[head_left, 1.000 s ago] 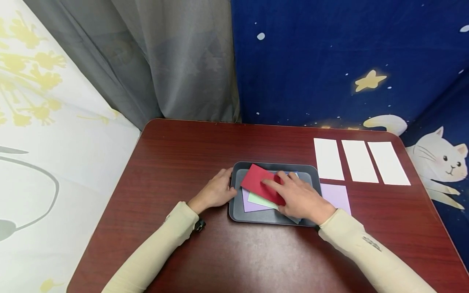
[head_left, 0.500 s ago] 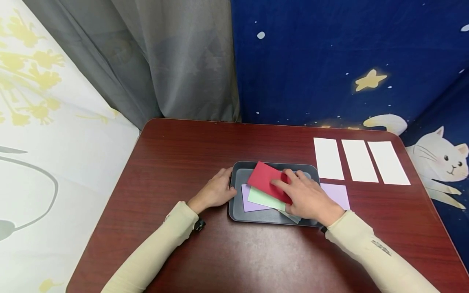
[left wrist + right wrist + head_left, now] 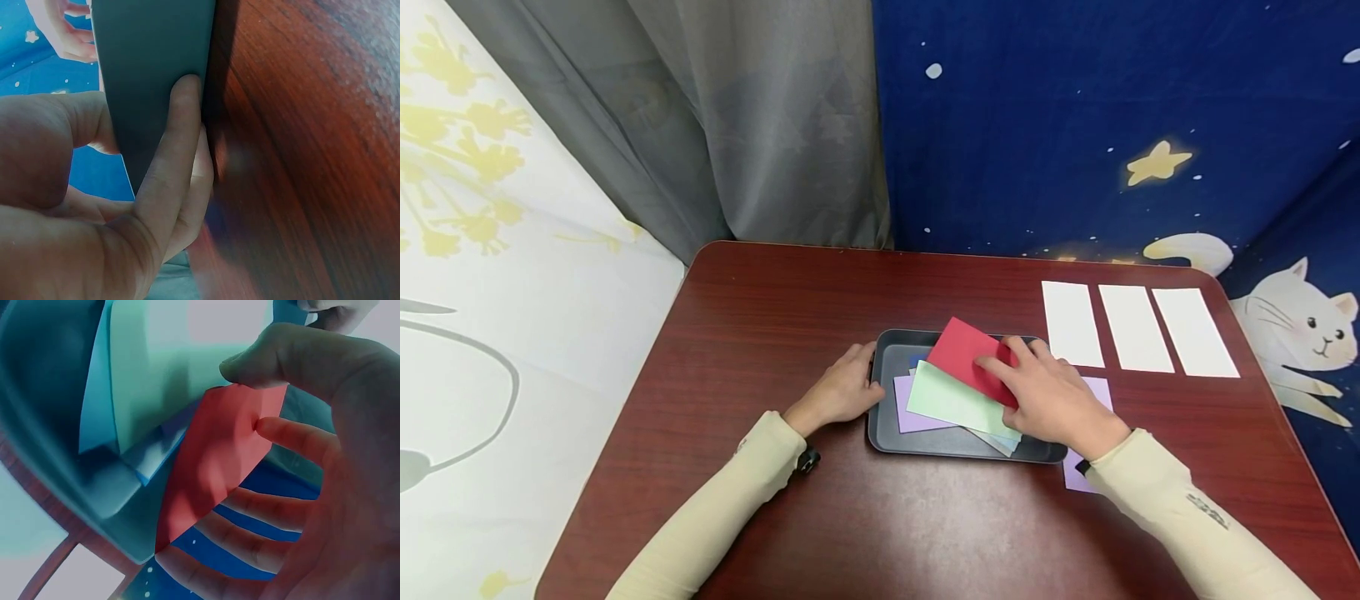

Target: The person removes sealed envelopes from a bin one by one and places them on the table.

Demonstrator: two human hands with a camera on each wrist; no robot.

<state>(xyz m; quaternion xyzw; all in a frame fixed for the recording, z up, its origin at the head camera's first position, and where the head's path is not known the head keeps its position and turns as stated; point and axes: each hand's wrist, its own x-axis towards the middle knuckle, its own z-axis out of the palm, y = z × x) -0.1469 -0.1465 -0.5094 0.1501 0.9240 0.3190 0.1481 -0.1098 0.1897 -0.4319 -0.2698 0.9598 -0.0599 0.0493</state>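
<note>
My left hand [image 3: 842, 387] holds the left side of a dark grey tray [image 3: 887, 442]. In the left wrist view its thumb hooks over the tray wall [image 3: 150, 62] and the fingers press the outside. Over the tray's right part, my right hand [image 3: 1048, 400] pinches a red paper rectangle [image 3: 966, 354], tilted up off the pile. The right wrist view shows the thumb on one edge of the red paper [image 3: 219, 456] and fingers along its face and far edge. Below it lie a pale green paper [image 3: 958, 402] and a purple paper [image 3: 913, 408]; other sheets are mostly covered.
Three white paper rectangles [image 3: 1071, 325] lie in a row at the table's back right. A purple sheet [image 3: 1099, 390] lies right of the tray, partly under my right arm. The dark red tabletop [image 3: 775, 292] meets curtains behind.
My right hand has moved right and slightly back with the red paper, uncovering more of the green paper and a bit of blue. My left hand has stayed on the tray.
</note>
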